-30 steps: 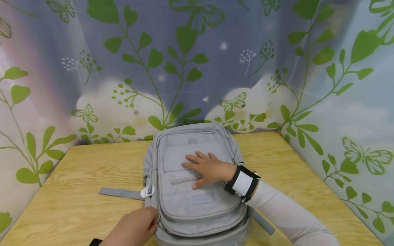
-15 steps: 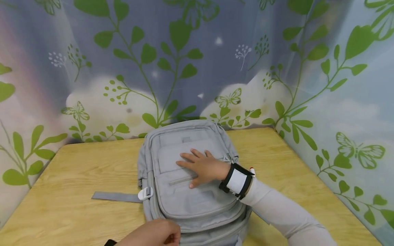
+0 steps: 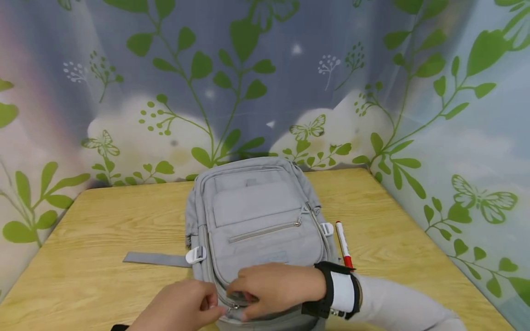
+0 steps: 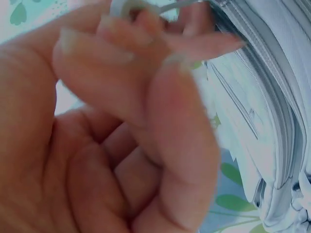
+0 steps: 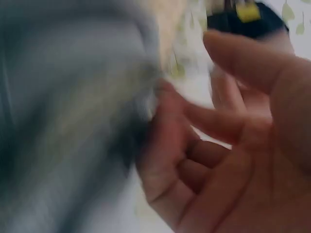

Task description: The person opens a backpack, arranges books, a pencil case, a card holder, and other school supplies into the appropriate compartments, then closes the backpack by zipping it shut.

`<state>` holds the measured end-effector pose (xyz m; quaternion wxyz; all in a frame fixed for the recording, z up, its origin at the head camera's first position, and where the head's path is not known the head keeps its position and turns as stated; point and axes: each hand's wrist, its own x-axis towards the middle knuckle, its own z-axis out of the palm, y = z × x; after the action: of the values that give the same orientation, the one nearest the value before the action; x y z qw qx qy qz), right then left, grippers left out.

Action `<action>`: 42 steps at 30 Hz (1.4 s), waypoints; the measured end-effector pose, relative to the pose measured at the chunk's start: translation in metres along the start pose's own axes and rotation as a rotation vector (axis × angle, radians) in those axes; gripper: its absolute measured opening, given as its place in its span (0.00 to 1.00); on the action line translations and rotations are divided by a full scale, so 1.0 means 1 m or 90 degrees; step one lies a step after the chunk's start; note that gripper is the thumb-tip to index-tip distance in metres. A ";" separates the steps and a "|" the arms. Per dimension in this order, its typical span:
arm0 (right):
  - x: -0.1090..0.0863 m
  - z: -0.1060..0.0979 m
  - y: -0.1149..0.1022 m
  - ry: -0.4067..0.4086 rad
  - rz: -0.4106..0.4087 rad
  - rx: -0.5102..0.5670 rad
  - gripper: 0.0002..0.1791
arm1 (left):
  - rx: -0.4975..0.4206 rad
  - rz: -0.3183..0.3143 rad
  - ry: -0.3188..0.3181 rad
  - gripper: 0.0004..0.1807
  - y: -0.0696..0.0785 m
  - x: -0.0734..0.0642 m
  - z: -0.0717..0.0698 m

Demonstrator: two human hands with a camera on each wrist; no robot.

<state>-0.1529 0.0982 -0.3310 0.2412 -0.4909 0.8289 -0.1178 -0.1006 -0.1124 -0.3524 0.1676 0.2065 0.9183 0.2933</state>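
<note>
A grey backpack (image 3: 256, 202) lies front side up on a wooden table. My left hand (image 3: 180, 303) is at its lower left, fingers bent, with the thumb tip beside a metal zipper pull (image 3: 234, 306). In the left wrist view the curled fingers (image 4: 187, 131) fill the middle; whether they pinch the pull cannot be made out. My right hand (image 3: 281, 285) reaches across the backpack's lower front, its bent fingers at the zipper edge and the thumb apart. In the blurred right wrist view the fingertips (image 5: 165, 97) meet the bag's fabric.
A red-and-white marker (image 3: 343, 244) lies on the table (image 3: 136, 216) right of the backpack. A grey strap (image 3: 157, 259) extends left from a white buckle (image 3: 196, 254). A patterned curtain (image 3: 248, 105) hangs behind the table.
My right hand has left the backpack's front panel and come down to the lower zipper. My left hand has left the left-side zipper and stays near the lower left corner. The marker is now fully uncovered.
</note>
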 end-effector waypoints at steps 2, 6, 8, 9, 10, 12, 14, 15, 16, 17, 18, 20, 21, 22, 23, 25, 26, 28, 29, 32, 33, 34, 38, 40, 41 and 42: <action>0.003 0.009 -0.005 -0.019 -0.018 0.046 0.23 | -0.014 0.010 0.013 0.17 0.001 0.001 0.001; 0.007 0.021 -0.008 -0.009 -0.036 0.113 0.14 | -0.027 0.048 0.041 0.17 0.000 0.002 0.004; 0.008 0.025 -0.008 -0.002 -0.048 0.133 0.08 | -0.037 0.065 0.041 0.16 -0.001 0.003 0.005; 0.009 0.026 -0.008 0.001 -0.050 0.140 0.06 | -0.044 0.078 0.038 0.15 -0.003 0.004 0.005; 0.009 0.027 -0.008 0.004 -0.053 0.143 0.05 | -0.054 0.093 0.032 0.14 -0.004 0.005 0.005; 0.008 0.027 -0.009 0.008 -0.046 0.150 0.05 | -0.061 0.134 0.026 0.11 -0.009 0.006 0.005; 0.006 0.027 -0.009 0.013 -0.038 0.147 0.04 | -0.044 0.193 0.042 0.10 -0.016 0.007 0.004; 0.005 0.027 -0.008 0.014 -0.035 0.147 0.04 | -0.026 0.230 0.064 0.09 -0.020 0.008 0.004; 0.003 0.026 -0.008 0.012 -0.032 0.158 0.03 | -0.003 0.270 0.092 0.08 -0.024 0.009 0.004; 0.002 0.025 -0.007 0.008 -0.028 0.176 0.04 | 0.029 0.310 0.124 0.08 -0.029 0.010 0.005; 0.000 0.025 -0.006 0.008 -0.028 0.181 0.03 | 0.065 0.348 0.156 0.09 -0.034 0.011 0.006; -0.003 0.024 -0.005 0.008 -0.029 0.203 0.04 | 0.138 0.419 0.205 0.15 -0.043 0.016 0.009; -0.004 0.023 -0.005 0.009 -0.031 0.212 0.04 | 0.176 0.442 0.218 0.19 -0.047 0.018 0.012; -0.006 0.022 -0.005 0.009 -0.032 0.226 0.05 | 0.213 0.455 0.220 0.23 -0.050 0.020 0.015; -0.007 0.022 -0.004 0.012 -0.035 0.228 0.05 | 0.244 0.461 0.214 0.26 -0.053 0.023 0.017; -0.009 0.020 -0.004 0.017 -0.041 0.241 0.06 | 0.290 0.455 0.195 0.29 -0.056 0.027 0.022; -0.009 0.020 -0.005 0.019 -0.043 0.248 0.07 | 0.304 0.445 0.181 0.30 -0.056 0.028 0.024; -0.010 0.019 -0.005 0.027 -0.053 0.257 0.09 | 0.321 0.434 0.162 0.29 -0.057 0.031 0.028; -0.010 0.019 -0.006 0.034 -0.058 0.254 0.09 | 0.327 0.433 0.160 0.28 -0.056 0.032 0.030; -0.009 0.021 -0.006 0.052 -0.069 0.244 0.11 | 0.334 0.435 0.168 0.22 -0.056 0.035 0.034; -0.010 0.022 -0.006 0.058 -0.070 0.239 0.11 | 0.331 0.438 0.173 0.21 -0.056 0.036 0.035; -0.010 0.023 -0.006 0.063 -0.072 0.231 0.11 | 0.328 0.438 0.181 0.20 -0.057 0.036 0.036; -0.012 0.025 -0.004 0.083 -0.070 0.217 0.10 | 0.285 0.432 0.186 0.19 -0.058 0.039 0.033; -0.015 0.027 -0.002 0.093 -0.066 0.210 0.10 | 0.264 0.426 0.169 0.20 -0.058 0.040 0.031; -0.017 0.027 -0.001 0.096 -0.063 0.217 0.09 | 0.254 0.422 0.157 0.21 -0.058 0.040 0.029; -0.020 0.028 0.001 0.100 -0.057 0.224 0.09 | 0.247 0.422 0.147 0.21 -0.058 0.040 0.028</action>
<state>-0.1310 0.1168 -0.3494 0.2524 -0.4668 0.7891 -0.3094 -0.1387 -0.1228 -0.4167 -0.0826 0.4849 0.8531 0.1742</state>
